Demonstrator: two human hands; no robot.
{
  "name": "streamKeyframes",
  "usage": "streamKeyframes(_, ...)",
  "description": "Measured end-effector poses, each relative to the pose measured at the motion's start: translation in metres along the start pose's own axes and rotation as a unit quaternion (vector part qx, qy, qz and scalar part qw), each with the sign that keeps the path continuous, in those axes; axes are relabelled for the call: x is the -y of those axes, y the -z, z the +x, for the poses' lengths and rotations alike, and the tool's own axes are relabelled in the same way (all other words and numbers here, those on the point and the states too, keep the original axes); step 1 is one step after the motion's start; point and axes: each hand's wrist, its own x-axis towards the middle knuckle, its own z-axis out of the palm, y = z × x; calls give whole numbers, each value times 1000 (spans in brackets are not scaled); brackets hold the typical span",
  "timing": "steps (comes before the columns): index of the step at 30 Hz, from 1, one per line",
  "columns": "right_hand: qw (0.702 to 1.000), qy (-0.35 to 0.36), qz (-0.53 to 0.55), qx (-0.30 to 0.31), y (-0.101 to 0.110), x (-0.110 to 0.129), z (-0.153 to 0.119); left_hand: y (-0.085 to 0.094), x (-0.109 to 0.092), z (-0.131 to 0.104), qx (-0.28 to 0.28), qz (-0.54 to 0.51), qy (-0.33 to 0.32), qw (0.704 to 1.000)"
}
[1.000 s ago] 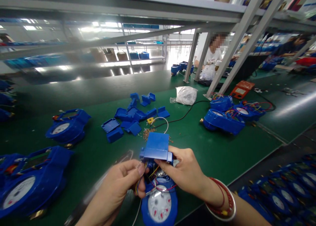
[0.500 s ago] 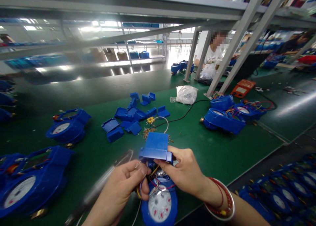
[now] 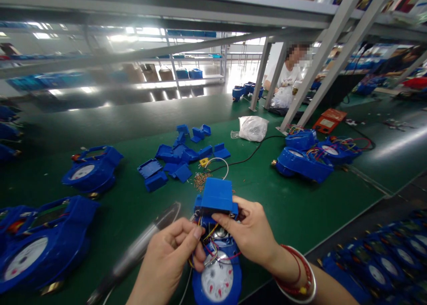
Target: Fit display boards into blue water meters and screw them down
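My left hand (image 3: 173, 251) has its thumb and fingers pinched on the thin coloured wires (image 3: 203, 251) of the meter I'm working on. My right hand (image 3: 251, 229) grips the side of the blue cover (image 3: 217, 196), thumb in front. The blue meter (image 3: 217, 276) sits between and below both hands, dial up. Beyond them I see a pile of small screws (image 3: 201, 180) and loose blue covers (image 3: 178, 156); a screwdriver (image 3: 133, 251) lies beside my left hand.
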Motion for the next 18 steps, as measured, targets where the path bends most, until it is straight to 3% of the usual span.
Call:
streamKeyframes(4,999,-15,44,6,0,3,3,1,4,1,12,-8,-9,1000)
streamKeyframes(9,1000,3,17,12,0,1,1,2,4,0,37,-46,8,998)
streamKeyframes(18,1000,2,9,6,0,-2,-3,1,2,3,29,6,16,999)
